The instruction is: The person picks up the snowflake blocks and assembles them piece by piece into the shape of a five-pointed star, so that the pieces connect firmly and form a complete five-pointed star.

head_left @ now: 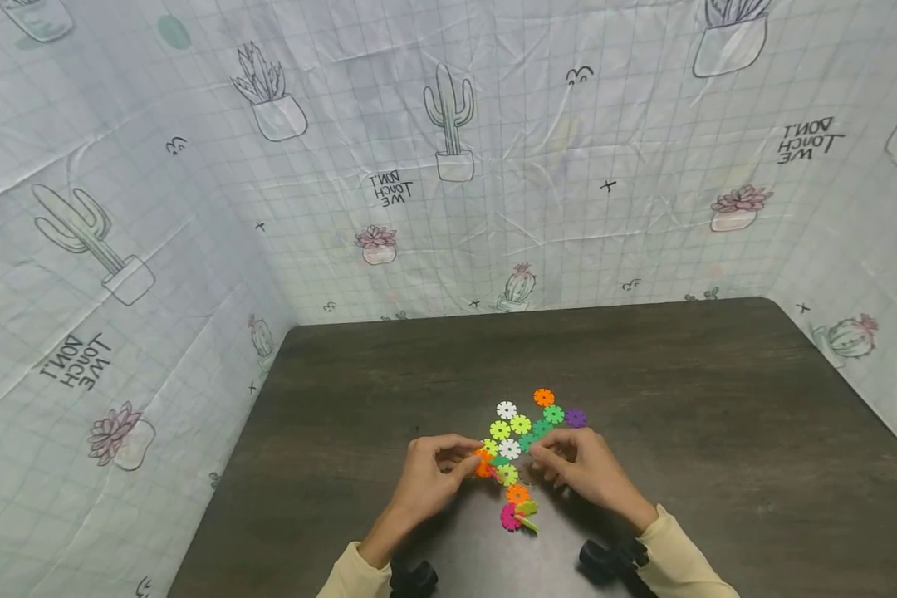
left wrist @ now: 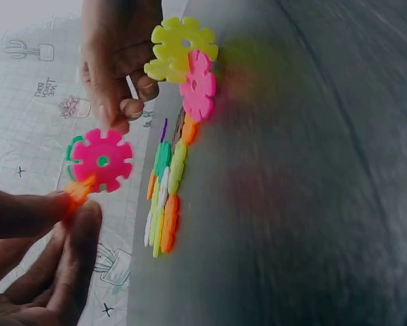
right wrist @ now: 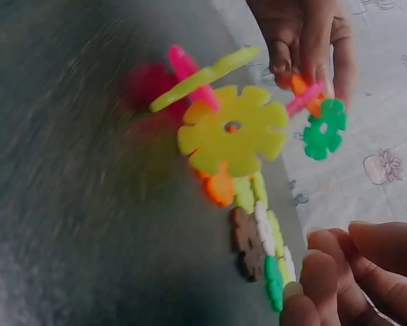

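Observation:
My left hand [head_left: 433, 469] pinches an orange notched disc [left wrist: 79, 193] between thumb and fingers. Joined to it are a pink disc [left wrist: 115, 153] and a green disc [right wrist: 324, 129], standing at angles to each other. My right hand [head_left: 579, 465] hovers across from it with loosely bent fingers; in the right wrist view nothing shows between them. In the left wrist view its fingertips reach right to the pink disc's edge. Between the hands lies a cluster of flower-shaped discs, with a white disc [head_left: 509, 448] near its middle and a yellow disc [head_left: 507, 474] nearer me.
Further back lie a purple disc [head_left: 575, 418], an orange disc [head_left: 543, 397] and another white disc [head_left: 506, 410]. At the near end, a magenta disc [head_left: 511, 517] and yellow ones stand at angles. Printed cloth [head_left: 493, 208] walls the dark table [head_left: 389, 365] at back and sides.

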`<state>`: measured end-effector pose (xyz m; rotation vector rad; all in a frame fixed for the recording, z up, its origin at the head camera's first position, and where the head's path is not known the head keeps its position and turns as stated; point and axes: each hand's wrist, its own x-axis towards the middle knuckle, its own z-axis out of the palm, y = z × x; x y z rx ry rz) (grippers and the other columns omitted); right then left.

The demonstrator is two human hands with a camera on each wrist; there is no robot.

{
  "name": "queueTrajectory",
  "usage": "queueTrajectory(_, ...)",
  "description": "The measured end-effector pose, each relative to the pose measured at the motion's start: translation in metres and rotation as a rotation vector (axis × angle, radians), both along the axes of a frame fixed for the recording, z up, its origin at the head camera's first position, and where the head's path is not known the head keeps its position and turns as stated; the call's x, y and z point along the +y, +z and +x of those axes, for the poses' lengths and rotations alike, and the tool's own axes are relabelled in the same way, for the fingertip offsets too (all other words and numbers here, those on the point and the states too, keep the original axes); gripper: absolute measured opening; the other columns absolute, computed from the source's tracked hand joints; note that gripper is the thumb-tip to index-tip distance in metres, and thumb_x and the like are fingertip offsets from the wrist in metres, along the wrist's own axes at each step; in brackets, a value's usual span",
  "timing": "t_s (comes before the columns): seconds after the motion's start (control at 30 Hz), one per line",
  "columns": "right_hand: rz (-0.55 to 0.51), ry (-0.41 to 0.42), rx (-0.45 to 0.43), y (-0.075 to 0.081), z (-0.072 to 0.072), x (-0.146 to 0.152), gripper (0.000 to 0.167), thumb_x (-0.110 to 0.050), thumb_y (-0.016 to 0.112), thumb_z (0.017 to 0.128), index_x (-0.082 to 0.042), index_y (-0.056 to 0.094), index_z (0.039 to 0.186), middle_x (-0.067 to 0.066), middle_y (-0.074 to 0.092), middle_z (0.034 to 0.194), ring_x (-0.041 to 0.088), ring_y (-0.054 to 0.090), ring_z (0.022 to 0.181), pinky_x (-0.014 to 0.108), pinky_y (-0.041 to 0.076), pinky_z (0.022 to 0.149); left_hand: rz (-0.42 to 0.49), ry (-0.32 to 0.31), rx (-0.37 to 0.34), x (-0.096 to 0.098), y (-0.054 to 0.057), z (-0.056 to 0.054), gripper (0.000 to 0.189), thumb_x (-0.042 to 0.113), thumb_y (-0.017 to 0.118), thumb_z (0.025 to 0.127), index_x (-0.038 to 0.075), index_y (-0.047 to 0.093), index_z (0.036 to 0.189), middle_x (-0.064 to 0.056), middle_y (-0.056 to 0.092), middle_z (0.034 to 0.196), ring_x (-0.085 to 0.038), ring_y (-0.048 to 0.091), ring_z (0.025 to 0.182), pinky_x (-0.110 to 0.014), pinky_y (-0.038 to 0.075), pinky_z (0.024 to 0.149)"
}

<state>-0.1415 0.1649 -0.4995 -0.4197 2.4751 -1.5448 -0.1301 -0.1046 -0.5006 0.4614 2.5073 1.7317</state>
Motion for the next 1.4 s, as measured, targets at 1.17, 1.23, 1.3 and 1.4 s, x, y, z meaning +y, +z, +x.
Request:
queueTrajectory(1.17, 0.220, -0.066, 0.087, -0.012, -0.003, -0.003, 0.021, -0.023, 0.090, 0.082, -0.013, 0.077, 0.095, -0.003, 0.062, 0.077, 0.005, 0.050, 0.059, 0.021, 0.044, 0.055, -0.368, -0.051, -0.038, -0.004, -0.002, -0.018, 0.012, 0.022, 0.078, 0.095, 0.011, 0.083, 0.097, 0.000, 0.078, 0.085, -0.001, 0.060, 0.064, -0.019, 0.050, 0.058)
queueTrajectory(1.23, 0.221, -0.074, 0.083, -0.011, -0.003, -0.002, 0.022, -0.023, 0.091, 0.081, -0.012, 0.077, 0.094, -0.003, 0.062, 0.077, 0.004, 0.051, 0.059, 0.021, 0.044, 0.056, -0.366, -0.048, -0.029, -0.002, -0.003, -0.019, 0.011, 0.020, 0.079, 0.094, 0.010, 0.083, 0.095, 0.000, 0.077, 0.083, 0.000, 0.060, 0.064, -0.019, 0.051, 0.059)
queueTrajectory(1.3, 0.220, -0.089, 0.074, -0.011, -0.003, -0.002, 0.024, -0.023, 0.092, 0.079, -0.012, 0.076, 0.092, -0.002, 0.063, 0.077, 0.004, 0.051, 0.059, 0.021, 0.044, 0.056, -0.364, -0.043, -0.023, -0.001, -0.005, -0.020, 0.010, 0.019, 0.081, 0.092, 0.009, 0.082, 0.094, 0.001, 0.076, 0.081, 0.000, 0.060, 0.064, -0.018, 0.051, 0.059)
queueTrajectory(1.4, 0.220, -0.108, 0.061, -0.010, -0.003, -0.001, 0.026, -0.022, 0.094, 0.077, -0.011, 0.074, 0.091, 0.000, 0.063, 0.078, 0.005, 0.050, 0.058, 0.022, 0.043, 0.055, -0.368, -0.032, -0.027, 0.002, -0.007, -0.021, 0.014, 0.021, 0.084, 0.089, 0.008, 0.081, 0.094, 0.002, 0.073, 0.078, 0.000, 0.059, 0.063, -0.018, 0.051, 0.059)
